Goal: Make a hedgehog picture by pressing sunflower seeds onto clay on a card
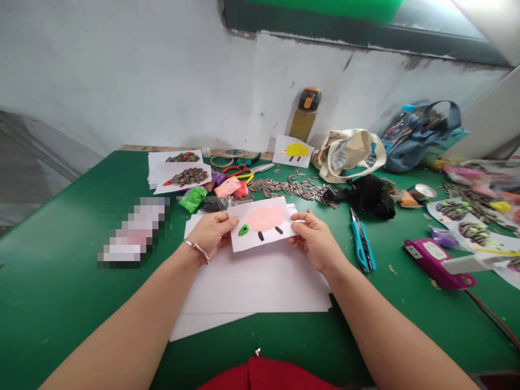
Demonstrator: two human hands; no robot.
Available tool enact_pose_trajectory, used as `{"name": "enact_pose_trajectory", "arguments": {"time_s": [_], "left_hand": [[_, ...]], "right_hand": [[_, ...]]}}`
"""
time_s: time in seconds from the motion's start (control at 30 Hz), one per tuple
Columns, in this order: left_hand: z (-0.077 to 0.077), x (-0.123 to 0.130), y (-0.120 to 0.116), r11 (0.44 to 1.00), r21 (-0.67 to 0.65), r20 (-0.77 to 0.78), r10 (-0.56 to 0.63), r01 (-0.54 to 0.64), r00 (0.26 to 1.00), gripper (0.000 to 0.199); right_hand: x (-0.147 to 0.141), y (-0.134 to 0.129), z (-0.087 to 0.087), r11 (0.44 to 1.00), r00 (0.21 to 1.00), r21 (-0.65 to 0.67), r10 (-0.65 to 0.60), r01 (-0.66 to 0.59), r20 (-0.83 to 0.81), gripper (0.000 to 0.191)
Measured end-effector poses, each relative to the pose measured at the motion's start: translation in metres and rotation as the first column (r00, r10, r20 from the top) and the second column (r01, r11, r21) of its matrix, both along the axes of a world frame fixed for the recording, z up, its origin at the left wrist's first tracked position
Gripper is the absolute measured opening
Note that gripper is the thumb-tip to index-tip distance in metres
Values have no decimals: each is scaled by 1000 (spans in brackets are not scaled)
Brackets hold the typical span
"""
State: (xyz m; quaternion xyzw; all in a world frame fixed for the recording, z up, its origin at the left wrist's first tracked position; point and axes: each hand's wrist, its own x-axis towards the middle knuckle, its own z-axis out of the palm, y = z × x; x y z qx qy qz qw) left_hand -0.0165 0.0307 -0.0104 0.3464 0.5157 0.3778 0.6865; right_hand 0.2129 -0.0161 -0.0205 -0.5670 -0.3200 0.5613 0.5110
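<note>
A white card (262, 223) is held up by its two sides above a stack of white paper (260, 287). On it is a pink clay body with a green head and two black legs. My left hand (215, 233) pinches the card's left edge, thumb in front and fingers behind. The card's right edge is gripped by my right hand (314, 238), with the thumb on the front. Small bags of green clay (193, 199) and pink clay (228, 187) lie just beyond the card, near scattered sunflower seeds (284, 188).
Seed-covered cards (187, 177), pliers (244, 170), a yellow-animal card (293, 151) and a bottle (304, 116) stand or lie toward the wall. At right are a cutter (361, 244), black cloth (371, 196), a magenta device (436, 262) and bags (426, 135). A blurred-out object (136, 233) lies left.
</note>
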Motion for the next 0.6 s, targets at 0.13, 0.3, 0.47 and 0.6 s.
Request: {"name": "enact_pose_trajectory", "arguments": {"time_s": [0.13,0.3,0.47,0.6], "left_hand": [[2,0,0,1000,17,20,0,-1,1000,25],[3,-1,-2,998,58,-3,-38,38,999,30],[-1,0,-4,987,127,-51,-87,93,995,31],[-2,1,-5,980,168,-77,-94,105,993,31]], "right_hand": [[2,-1,-2,997,999,78,21,-23,25,27],[1,1,-4,982,987,170,51,-76,152,28],[-3,6,-4,979,964,187,31,-83,264,26],[-4,6,-2,979,948,176,39,-99,317,24]]}}
